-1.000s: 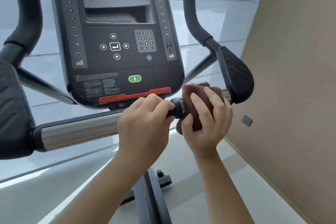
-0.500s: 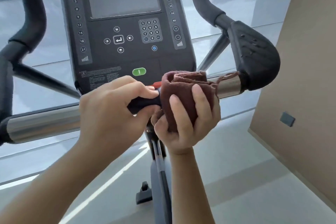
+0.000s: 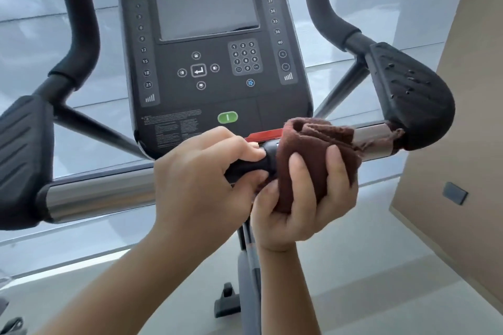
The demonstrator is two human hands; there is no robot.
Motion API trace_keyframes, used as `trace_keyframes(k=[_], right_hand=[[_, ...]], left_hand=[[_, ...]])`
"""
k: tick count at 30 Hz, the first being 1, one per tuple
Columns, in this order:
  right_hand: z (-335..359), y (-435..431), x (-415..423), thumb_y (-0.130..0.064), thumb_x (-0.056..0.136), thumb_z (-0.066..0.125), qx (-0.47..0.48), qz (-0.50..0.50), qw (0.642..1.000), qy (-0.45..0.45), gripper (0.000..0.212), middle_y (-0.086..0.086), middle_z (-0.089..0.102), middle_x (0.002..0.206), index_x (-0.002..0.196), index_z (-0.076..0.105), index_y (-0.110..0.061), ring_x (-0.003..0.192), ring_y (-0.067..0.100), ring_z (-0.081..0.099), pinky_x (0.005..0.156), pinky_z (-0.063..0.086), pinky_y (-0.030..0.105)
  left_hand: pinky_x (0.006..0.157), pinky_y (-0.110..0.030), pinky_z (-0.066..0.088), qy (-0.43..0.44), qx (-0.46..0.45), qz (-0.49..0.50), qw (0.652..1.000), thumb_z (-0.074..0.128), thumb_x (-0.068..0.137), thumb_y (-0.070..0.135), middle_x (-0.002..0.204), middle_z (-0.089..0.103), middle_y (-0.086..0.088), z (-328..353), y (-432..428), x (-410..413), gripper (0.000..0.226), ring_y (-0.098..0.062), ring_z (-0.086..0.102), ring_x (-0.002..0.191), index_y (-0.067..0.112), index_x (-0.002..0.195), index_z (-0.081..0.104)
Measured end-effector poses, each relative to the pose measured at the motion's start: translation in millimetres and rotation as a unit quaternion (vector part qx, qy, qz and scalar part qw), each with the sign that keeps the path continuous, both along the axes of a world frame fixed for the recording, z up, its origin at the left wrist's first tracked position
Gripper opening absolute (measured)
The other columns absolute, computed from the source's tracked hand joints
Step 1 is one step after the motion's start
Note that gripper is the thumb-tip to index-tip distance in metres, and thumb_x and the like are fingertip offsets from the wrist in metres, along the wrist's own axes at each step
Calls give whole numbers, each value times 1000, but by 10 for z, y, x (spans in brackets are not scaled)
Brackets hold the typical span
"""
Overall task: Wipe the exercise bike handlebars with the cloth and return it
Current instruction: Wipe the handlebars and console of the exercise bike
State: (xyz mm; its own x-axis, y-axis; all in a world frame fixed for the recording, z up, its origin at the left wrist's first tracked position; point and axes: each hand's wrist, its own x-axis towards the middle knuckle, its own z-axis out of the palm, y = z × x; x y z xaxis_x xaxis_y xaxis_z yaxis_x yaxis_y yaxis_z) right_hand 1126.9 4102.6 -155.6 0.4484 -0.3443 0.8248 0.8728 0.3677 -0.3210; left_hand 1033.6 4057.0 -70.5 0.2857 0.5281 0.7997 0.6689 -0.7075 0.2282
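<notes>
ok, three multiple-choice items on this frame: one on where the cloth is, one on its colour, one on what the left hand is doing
1. Where is the cloth?
A. draped over the console
B. wrapped round the handlebar, just right of the left hand
C. lying on the floor

2. What colour is the cloth?
A. brown
B. white
C. blue

3. What is the left hand doing?
A. hanging idle
B. pressing the green button
C. gripping the handlebar

Answers:
1 B: the right hand holds the cloth folded round the bar, between the left hand and the right-side pad.
2 A: it shows dark reddish brown.
3 C: its fingers curl round the black grip at the middle of the bar.
</notes>
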Motion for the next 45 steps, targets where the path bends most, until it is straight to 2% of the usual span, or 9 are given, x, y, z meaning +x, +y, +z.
trace_keyframes(k=[5,8,13,20,23,25,29,36,45], right_hand=[[9,-97,446,-25,79,48,-36,-65,989,-130,26,12,54,110,102,58,-21,102,35,51,90,48,43],[80,-227,878,-19,75,47,-55,-81,989,-110,27,15,54,109,98,59,-12,98,38,52,87,49,45],[219,-357,736,-13,75,47,-136,-58,986,-77,27,19,64,106,99,61,-11,98,40,56,91,47,46],[554,-638,529,-23,76,54,-346,2,916,-204,28,7,67,104,99,68,-15,95,29,58,83,47,47],[756,-733,647,-37,79,52,-438,12,889,-133,32,-1,65,102,102,67,-20,92,20,53,79,48,48],[799,-779,629,-44,80,52,-487,15,869,-82,35,-5,62,106,105,65,-24,95,17,47,81,49,44],[803,-777,501,-34,82,60,-510,-13,859,-42,31,-3,58,112,110,62,-21,104,21,43,77,41,29],[879,-771,26,-24,83,58,-550,-32,835,-3,30,-1,55,117,113,61,-23,106,20,37,85,37,30],[849,-890,-920,-17,78,63,-548,-17,837,-5,35,-2,56,117,113,63,-21,103,20,43,85,36,22]], left_hand=[[53,-26,46,-5,-2,-8,1000,75,60,21,72,67,9,11,-21,0,13,-15,64,66,18,72,72],[53,-27,47,-4,-4,-6,1000,72,61,23,73,68,10,-13,-7,-22,14,-17,65,67,18,74,73],[53,-30,50,-18,3,-7,1000,71,63,19,73,69,9,-29,-1,4,11,-20,66,67,16,73,73],[50,-34,49,-15,-12,-28,999,71,67,13,72,69,3,-55,18,9,6,-25,64,64,14,73,73],[54,-28,49,-4,-39,-59,997,76,67,5,75,71,1,-46,-7,-46,12,-26,64,64,12,77,75],[67,-27,46,10,-66,-96,993,80,64,2,82,72,1,-58,-44,-119,21,-26,66,72,12,81,75],[89,-37,41,-2,-106,-175,979,80,64,4,106,68,-3,-92,-147,-349,35,-28,64,98,11,98,71],[96,-60,40,16,-52,-156,986,77,69,17,120,62,-14,-194,-158,-1003,43,-37,48,122,7,109,67],[102,-56,25,10,-51,-203,978,73,71,10,124,58,-18,-308,-256,-1651,35,-38,44,125,5,106,66]])
